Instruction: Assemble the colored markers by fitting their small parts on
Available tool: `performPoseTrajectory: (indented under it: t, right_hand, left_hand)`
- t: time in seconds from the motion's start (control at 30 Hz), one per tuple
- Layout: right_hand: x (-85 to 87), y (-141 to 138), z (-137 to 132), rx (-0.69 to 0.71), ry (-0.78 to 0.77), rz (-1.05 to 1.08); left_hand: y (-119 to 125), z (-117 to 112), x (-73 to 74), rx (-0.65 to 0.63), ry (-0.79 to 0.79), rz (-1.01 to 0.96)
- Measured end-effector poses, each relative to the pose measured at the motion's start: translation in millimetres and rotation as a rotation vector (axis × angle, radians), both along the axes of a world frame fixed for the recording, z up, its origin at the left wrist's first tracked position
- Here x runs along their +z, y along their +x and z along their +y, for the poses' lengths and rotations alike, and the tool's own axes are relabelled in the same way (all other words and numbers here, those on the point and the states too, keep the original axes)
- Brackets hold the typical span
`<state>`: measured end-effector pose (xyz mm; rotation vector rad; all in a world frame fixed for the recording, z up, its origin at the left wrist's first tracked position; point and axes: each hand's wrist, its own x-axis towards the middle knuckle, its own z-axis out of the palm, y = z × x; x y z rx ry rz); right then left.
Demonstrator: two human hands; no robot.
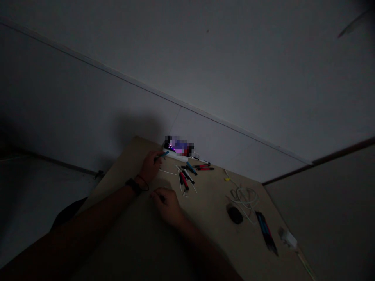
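In the dim head view, my left hand [150, 168] is closed around a blue pen part [163, 155] that sticks out past the fingers. My right hand [168, 203] is curled shut just below it, low over the table; a small dark spot shows at its fingers, but I cannot make out what it is. To the right of both hands lies a loose pile with a red pen barrel [184, 181], a blue pen barrel [191, 168], black pieces and thin white refills [180, 182]. Two red and black pens [205, 168] lie behind the pile.
A lit phone [170, 147], partly blurred out, leans near the wall behind a white object [177, 156]. Rightward on the table [205, 218] are a coiled white cable [244, 197], a black mouse [234, 214], a bundle of pens [266, 232] and a white plug [288, 237].
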<state>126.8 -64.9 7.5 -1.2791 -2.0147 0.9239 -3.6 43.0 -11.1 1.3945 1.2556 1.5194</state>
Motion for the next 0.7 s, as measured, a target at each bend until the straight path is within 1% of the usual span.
performPoseTrajectory:
  t: [0.1,0.23,0.43,0.7]
  right_hand:
    - [-0.2,-0.1,-0.3,-0.004,0.006,0.000]
    - [-1.0,0.0,-0.3,0.003,0.020,0.012]
    - [-1.2,-0.3,0.6,0.007,0.011,0.008]
    - [-1.4,0.1,0.7,0.014,0.011,0.018]
  left_hand:
    - [1.2,-1.8,-1.3,0.016,-0.007,0.052]
    - [3.0,-3.0,0.2,0.024,-0.055,0.045]
    - [4.5,-4.9,3.3,-0.027,-0.025,0.064]
    - [4.9,-3.0,2.2,-0.036,-0.050,-0.001]
